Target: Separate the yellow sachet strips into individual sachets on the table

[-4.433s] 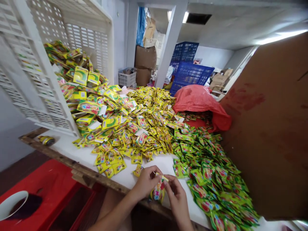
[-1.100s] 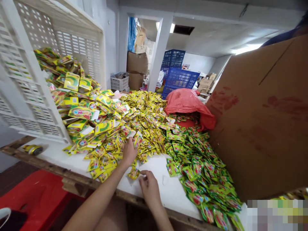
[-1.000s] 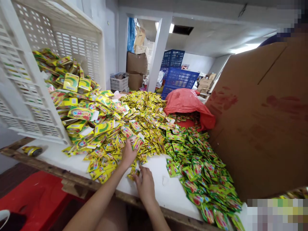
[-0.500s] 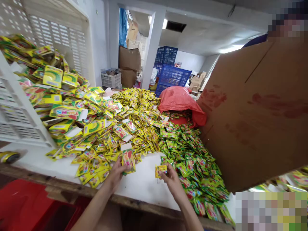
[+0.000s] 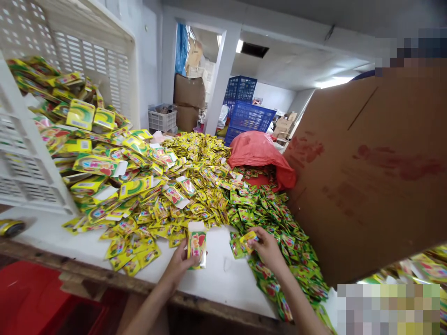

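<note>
Held upright over the white tabletop, a small green and yellow carton (image 5: 197,249) has its white end flap raised. My left hand (image 5: 181,260) is closed around its lower left side. My right hand (image 5: 267,246) pinches a small yellow sachet (image 5: 248,240) at the edge of a heap of green sachets (image 5: 289,251). A green sachet (image 5: 237,245) lies beside or behind the yellow one; whether my fingers also touch it I cannot tell. Yellow sachets (image 5: 136,246) are spread to the left of my left hand, below a pile of similar cartons (image 5: 96,165).
A tipped white crate (image 5: 38,172) spills cartons at the left. A large cardboard sheet (image 5: 363,186) leans on the right, with a person partly behind it. A red plastic bag (image 5: 260,151) lies behind the green heap. Blue crates (image 5: 249,116) are stacked farther back.
My right hand has moved right with the yellow sachet, to the edge of the green heap. My left hand has shifted right with the carton, which now stands more upright. The view has tilted slightly up.
</note>
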Demonstrator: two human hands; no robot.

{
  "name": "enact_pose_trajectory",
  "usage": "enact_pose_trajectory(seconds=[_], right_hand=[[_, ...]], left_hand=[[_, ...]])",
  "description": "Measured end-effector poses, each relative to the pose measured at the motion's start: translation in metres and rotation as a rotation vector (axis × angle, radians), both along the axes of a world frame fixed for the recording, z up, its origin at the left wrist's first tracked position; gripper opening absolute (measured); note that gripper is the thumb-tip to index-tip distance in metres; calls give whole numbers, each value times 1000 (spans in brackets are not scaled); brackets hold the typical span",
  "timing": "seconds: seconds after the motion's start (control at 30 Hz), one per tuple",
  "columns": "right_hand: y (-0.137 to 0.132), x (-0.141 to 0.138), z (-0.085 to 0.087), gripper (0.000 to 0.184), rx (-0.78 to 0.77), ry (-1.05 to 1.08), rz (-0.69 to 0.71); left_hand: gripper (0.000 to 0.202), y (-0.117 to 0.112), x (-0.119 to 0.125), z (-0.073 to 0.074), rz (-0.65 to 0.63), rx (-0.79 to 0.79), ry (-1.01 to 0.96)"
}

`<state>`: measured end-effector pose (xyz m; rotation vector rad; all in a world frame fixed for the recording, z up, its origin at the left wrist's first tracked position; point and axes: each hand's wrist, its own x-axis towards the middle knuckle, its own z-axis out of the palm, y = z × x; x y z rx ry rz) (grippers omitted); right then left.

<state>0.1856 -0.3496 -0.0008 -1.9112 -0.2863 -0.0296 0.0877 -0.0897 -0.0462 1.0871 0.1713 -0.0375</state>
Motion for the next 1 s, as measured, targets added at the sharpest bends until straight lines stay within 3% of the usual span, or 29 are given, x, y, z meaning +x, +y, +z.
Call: enact_pose_trajectory(seconds=[0.1,0.2,0.4,0.57,0.73,0.83,1.0], right_hand=[[9,9,-2,7,-130,-5,89],[18,12,-17,6,-214,-35,55],[30,-5,-58,14,-374,-134,-292],[46,-21,-72,18,-462,-196,-457],[55,-31,-75,32,-390,-208,-382],[60,-40,-76,44,-254,-162,-307],[65,-53,-70,19,-106,21,-114]], left_hand=[[59,-1,2,-3,4,57,-6],[60,0,2,-6,28,67,16],[57,-1,2,-10,-2,67,109],[46,-1,-1,-6,-21,100,84],[40,-3,-1,-11,7,137,79],[38,-3,0,-15,-29,199,84],[35,-4,-3,-3,-90,250,89]])
